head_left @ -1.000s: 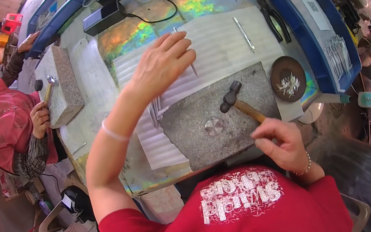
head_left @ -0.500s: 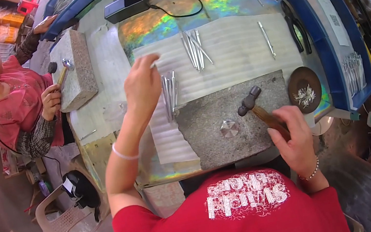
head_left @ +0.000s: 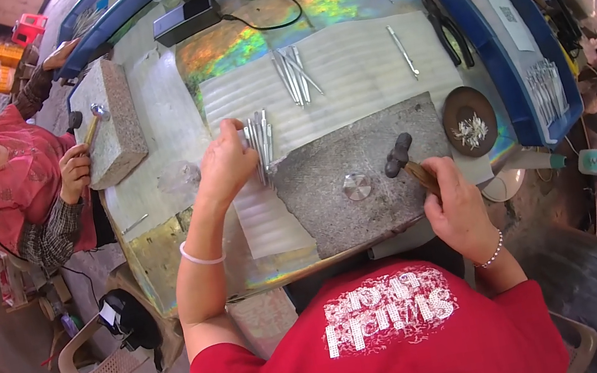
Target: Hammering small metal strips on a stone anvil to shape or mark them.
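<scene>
My right hand (head_left: 456, 200) is wrapped around the wooden handle of a hammer (head_left: 399, 156). The hammer's dark head hangs over the right part of a grey stone slab (head_left: 390, 210). On the slab, left of the hammer, a small round shiny metal disc (head_left: 357, 186) lies flat. My left hand (head_left: 228, 163) is at the left side of a bundle of thin silver metal rods (head_left: 260, 141), its fingers curled together; whether a rod is between them is hidden. Farther back, a second group of silver rods (head_left: 296, 75) lies on white foam sheet (head_left: 348, 58).
A brown round dish (head_left: 460, 143) with small silvery slivers sits right of the slab. Beyond are a single rod (head_left: 403, 53), black-handled pliers (head_left: 447, 32) and a blue tray (head_left: 488, 41). At left, a co-worker (head_left: 16, 172) holds another hammer (head_left: 93, 125) by a stone block (head_left: 113, 123).
My left hand has come down from above the foam to the near bundle of rods. The hammer in my right hand has shifted slightly. The whole view has moved a little.
</scene>
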The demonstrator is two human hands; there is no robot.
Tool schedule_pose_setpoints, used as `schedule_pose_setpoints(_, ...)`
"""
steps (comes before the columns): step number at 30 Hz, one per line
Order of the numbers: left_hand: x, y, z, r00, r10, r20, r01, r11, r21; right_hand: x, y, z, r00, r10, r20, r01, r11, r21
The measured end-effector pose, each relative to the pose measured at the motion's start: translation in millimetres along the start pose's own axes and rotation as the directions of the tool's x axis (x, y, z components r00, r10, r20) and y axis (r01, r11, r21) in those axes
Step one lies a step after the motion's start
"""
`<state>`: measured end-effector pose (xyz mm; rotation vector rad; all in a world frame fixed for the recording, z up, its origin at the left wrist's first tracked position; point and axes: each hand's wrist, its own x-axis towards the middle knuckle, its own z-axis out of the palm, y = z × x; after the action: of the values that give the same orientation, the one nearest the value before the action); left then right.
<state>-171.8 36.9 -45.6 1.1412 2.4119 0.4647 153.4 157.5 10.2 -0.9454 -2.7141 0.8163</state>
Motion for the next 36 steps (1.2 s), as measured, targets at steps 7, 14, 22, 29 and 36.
schedule_pose_setpoints(7, 4, 2, 7, 0.998, -0.026, -0.064, 0.031, 0.996, 0.087, -19, 18, -5, 0.986, 0.154, -0.063, -0.122, 0.927, 0.356)
schedule_pose_setpoints(14, -8, -2, 13, 0.98, 0.025, -0.197, 0.019, 0.976, 0.218, -15, 60, -25, 0.912, 0.377, -0.16, -0.256, 0.829, 0.496)
schedule_pose_setpoints(22, -40, 16, -12, 0.942, -0.031, -0.334, -0.079, 0.948, -0.309, 24, 138, -28, 0.908, 0.254, -0.335, -0.192, 0.959, 0.206)
schedule_pose_setpoints(29, -110, 63, 1, 0.874, 0.01, -0.485, -0.301, 0.795, -0.527, 47, 139, -25, 0.95, 0.205, -0.234, -0.21, 0.978, 0.006)
schedule_pose_setpoints(36, -118, 85, 39, 0.838, 0.226, -0.497, -0.488, 0.718, -0.496, 58, 143, -30, 0.97, 0.213, -0.117, -0.219, 0.975, -0.037)
